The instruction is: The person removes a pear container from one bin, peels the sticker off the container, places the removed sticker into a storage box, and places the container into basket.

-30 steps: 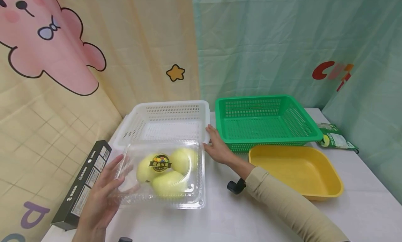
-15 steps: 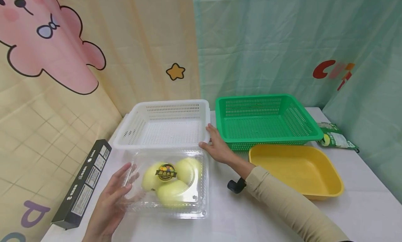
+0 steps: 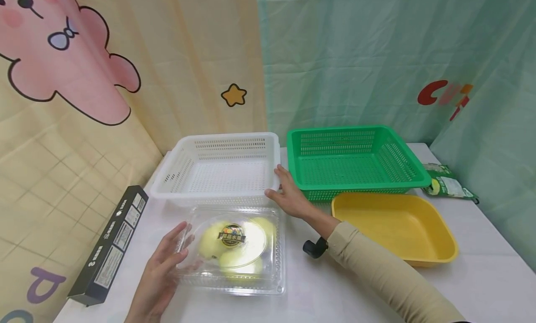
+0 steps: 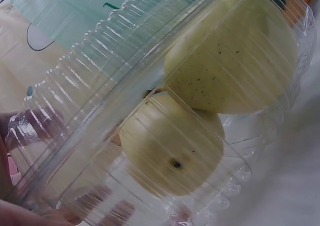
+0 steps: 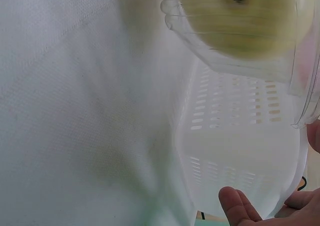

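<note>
A clear plastic clamshell box [image 3: 268, 267] of pale yellow-green fruit [image 3: 211, 241] with a dark round sticker [image 3: 232, 234] sits low over the white table, just in front of the white basket [image 3: 217, 194]. My left hand [image 3: 165, 262] holds the box's left side. In the left wrist view two fruits [image 4: 172, 146] show through the ribbed lid [image 4: 100, 80], and fingers [image 4: 30, 126] show behind the plastic. My right hand [image 3: 289, 195] rests with straight fingers on the white basket's near right corner. Its fingertips [image 5: 237, 206] lie by the basket wall [image 5: 235, 151].
A green basket [image 3: 364, 187] stands behind a yellow tray [image 3: 437, 260] on the right. A long black carton [image 3: 110, 244] lies at the table's left edge. A small green packet [image 3: 448, 185] is at the far right. Printed curtains hang behind.
My left hand has lowered the fruit box and brought it nearer and to the right, away from the white basket's front. The right hand stays on the basket corner.
</note>
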`<state>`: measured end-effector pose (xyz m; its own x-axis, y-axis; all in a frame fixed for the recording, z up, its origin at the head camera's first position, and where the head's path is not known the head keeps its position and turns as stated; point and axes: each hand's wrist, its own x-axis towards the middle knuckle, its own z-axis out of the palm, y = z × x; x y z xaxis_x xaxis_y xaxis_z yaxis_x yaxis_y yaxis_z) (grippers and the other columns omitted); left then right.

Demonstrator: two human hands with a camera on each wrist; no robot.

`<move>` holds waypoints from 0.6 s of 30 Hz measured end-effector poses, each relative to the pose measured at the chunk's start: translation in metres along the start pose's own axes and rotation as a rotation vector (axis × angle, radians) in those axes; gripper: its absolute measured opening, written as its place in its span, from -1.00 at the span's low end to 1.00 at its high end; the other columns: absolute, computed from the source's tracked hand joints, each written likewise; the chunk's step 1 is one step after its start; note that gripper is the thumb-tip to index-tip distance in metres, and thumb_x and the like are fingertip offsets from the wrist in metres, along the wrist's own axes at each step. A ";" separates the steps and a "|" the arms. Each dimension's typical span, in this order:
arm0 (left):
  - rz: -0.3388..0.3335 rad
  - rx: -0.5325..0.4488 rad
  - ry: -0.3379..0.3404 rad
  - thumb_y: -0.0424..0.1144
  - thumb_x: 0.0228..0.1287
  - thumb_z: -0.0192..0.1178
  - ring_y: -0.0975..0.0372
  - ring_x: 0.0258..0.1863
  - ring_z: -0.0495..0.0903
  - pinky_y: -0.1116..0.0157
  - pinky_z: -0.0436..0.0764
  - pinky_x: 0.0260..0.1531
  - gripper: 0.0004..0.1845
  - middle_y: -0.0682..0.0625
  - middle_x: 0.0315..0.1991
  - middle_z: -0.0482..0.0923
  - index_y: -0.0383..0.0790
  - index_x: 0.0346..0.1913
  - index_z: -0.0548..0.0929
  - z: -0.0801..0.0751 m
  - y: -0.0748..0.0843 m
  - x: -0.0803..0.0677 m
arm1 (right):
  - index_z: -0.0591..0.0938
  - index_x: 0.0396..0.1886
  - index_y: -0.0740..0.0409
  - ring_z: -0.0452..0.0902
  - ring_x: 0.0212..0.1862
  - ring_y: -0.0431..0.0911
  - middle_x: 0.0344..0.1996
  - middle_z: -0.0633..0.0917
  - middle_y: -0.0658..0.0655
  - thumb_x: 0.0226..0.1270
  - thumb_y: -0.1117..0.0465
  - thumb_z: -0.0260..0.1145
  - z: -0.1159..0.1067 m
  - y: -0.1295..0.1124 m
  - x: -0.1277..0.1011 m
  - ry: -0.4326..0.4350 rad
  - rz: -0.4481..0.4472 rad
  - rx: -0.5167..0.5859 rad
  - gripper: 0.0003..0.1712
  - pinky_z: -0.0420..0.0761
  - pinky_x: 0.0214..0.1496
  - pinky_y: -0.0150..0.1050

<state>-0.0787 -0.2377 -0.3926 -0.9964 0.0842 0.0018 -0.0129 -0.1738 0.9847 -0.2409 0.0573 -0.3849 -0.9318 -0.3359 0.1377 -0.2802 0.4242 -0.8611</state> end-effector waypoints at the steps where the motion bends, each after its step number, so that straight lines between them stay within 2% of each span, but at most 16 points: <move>1: -0.004 0.004 0.007 -0.37 0.42 -0.10 0.46 0.26 0.30 0.15 0.58 0.04 -0.38 0.03 0.48 -0.06 -0.01 0.48 0.03 0.001 -0.001 0.000 | -0.01 0.48 0.26 0.35 0.22 0.21 0.52 -0.12 0.15 0.36 0.16 0.15 0.000 0.000 0.000 0.000 0.000 0.000 -0.18 0.53 0.16 0.00; 6: -0.009 0.014 0.019 -0.37 0.41 -0.09 0.47 0.26 0.30 0.14 0.59 0.04 -0.37 -0.03 0.51 -0.13 -0.03 0.48 0.02 0.005 -0.003 0.001 | 0.00 0.48 0.25 0.35 0.22 0.20 0.52 -0.11 0.14 0.36 0.15 0.16 0.001 0.002 0.001 -0.003 0.003 0.003 -0.18 0.52 0.17 -0.01; 12: -0.046 0.017 0.048 -0.37 0.40 -0.07 0.43 0.27 0.27 0.14 0.60 0.01 -0.37 -0.11 0.52 -0.18 -0.02 0.47 0.05 0.011 -0.006 0.004 | 0.01 0.47 0.27 0.36 0.21 0.20 0.52 -0.10 0.15 0.35 0.16 0.17 0.001 0.002 0.001 0.006 -0.005 -0.001 -0.18 0.54 0.16 -0.02; 18: -0.092 0.040 0.089 -0.33 0.37 -0.01 0.34 0.28 0.19 0.16 0.60 0.02 -0.36 -0.07 0.53 -0.17 0.02 0.46 0.08 0.015 -0.011 0.005 | 0.00 0.47 0.28 0.36 0.22 0.21 0.52 -0.11 0.16 0.35 0.17 0.17 0.001 0.002 0.001 0.007 -0.008 0.012 -0.18 0.55 0.15 -0.03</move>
<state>-0.0824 -0.2208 -0.4004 -0.9947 0.0105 -0.1023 -0.1028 -0.1302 0.9861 -0.2424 0.0571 -0.3871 -0.9311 -0.3335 0.1480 -0.2850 0.4116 -0.8656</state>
